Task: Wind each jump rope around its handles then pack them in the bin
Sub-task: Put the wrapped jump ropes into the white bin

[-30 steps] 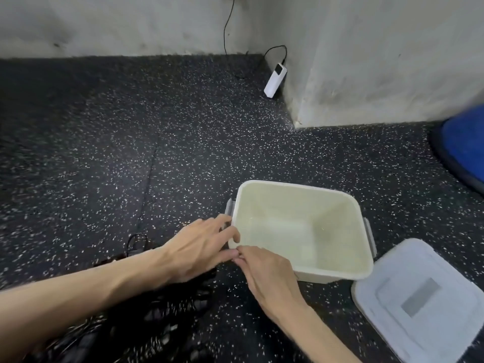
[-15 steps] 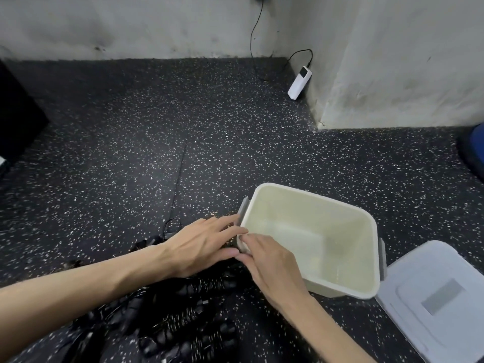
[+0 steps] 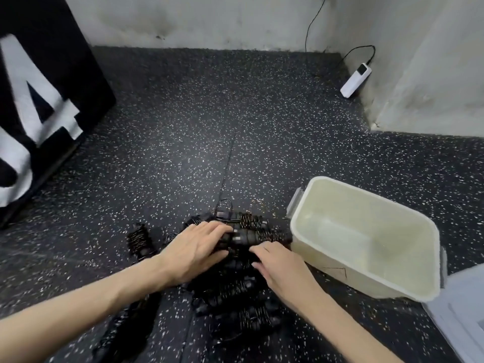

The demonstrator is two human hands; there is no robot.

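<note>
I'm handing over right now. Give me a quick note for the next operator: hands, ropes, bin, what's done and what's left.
Left hand: lies on the top wound jump rope bundle, fingers curved over it.
Right hand: fingertips on the heap of wound ropes just below that bundle; a firm grip cannot be told.
One more wound rope lies apart, left of the heap.
Bin: open on the floor, right of the heap, nothing inside. Lid lies off, at the bin's right.
Done: the ropes in clear view look wound.
Left: pack every rope into the bin.
</note>
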